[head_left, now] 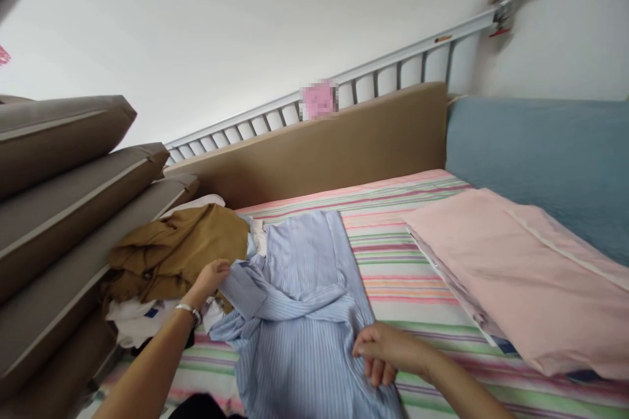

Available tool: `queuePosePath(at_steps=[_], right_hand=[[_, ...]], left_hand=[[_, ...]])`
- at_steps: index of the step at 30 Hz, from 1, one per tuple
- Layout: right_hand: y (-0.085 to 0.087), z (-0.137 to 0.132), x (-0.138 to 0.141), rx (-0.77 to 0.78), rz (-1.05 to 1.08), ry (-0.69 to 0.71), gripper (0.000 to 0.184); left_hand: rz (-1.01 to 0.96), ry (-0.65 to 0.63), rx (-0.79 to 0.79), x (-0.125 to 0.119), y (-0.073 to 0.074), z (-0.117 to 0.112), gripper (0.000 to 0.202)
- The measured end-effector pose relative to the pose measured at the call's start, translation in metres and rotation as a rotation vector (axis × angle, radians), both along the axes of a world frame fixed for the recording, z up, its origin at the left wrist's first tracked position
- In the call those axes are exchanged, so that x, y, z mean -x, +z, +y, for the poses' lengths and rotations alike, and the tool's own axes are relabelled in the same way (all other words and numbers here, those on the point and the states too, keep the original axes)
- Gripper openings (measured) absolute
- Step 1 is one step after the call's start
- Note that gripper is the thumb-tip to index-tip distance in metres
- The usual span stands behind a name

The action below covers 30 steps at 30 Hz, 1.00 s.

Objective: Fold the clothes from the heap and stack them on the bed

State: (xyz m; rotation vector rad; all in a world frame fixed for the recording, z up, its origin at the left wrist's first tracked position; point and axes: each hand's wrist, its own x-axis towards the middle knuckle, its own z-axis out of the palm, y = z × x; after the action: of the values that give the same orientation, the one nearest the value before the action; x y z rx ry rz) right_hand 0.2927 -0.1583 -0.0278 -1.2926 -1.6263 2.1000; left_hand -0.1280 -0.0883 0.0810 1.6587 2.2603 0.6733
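Note:
A light blue striped shirt (304, 288) lies spread on the striped bedsheet (393, 268). My left hand (211, 278), with a silver bracelet at the wrist, is closed on the shirt's sleeve cuff at the shirt's left side. My right hand (381, 350) pinches the shirt's fabric at its right edge, fingers curled. A brown garment (181, 252) sits on a heap of white clothes (142, 321) just left of the shirt.
Grey-brown cushions (63, 209) are stacked along the left. A folded pink sheet (521, 268) lies at the right, with a blue cover (540, 157) behind it. A tan headboard (334, 144) and white metal rail (373, 82) run along the wall.

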Motion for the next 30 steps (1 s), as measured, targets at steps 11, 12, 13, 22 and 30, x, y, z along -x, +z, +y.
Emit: queuePosePath(at_steps=[11,12,13,22,30], right_hand=[[-0.015,0.001,0.004,-0.012,0.006,-0.019,0.028],[-0.015,0.001,0.004,-0.009,0.000,-0.016,0.025],[-0.015,0.002,0.004,-0.008,-0.005,-0.016,0.022],[0.003,0.000,0.000,-0.027,-0.001,0.012,0.013],[0.001,0.001,0.000,-0.026,0.006,0.022,0.014]], left_hand=[[0.109,-0.155,-0.103,-0.021,0.005,-0.029,0.028],[0.119,-0.197,-0.129,-0.031,0.010,-0.031,0.028],[0.127,-0.237,-0.153,-0.040,0.016,-0.034,0.028],[0.167,-0.298,-0.264,-0.069,0.078,-0.023,0.033],[0.255,-0.247,-0.238,-0.051,0.126,-0.001,0.037]])
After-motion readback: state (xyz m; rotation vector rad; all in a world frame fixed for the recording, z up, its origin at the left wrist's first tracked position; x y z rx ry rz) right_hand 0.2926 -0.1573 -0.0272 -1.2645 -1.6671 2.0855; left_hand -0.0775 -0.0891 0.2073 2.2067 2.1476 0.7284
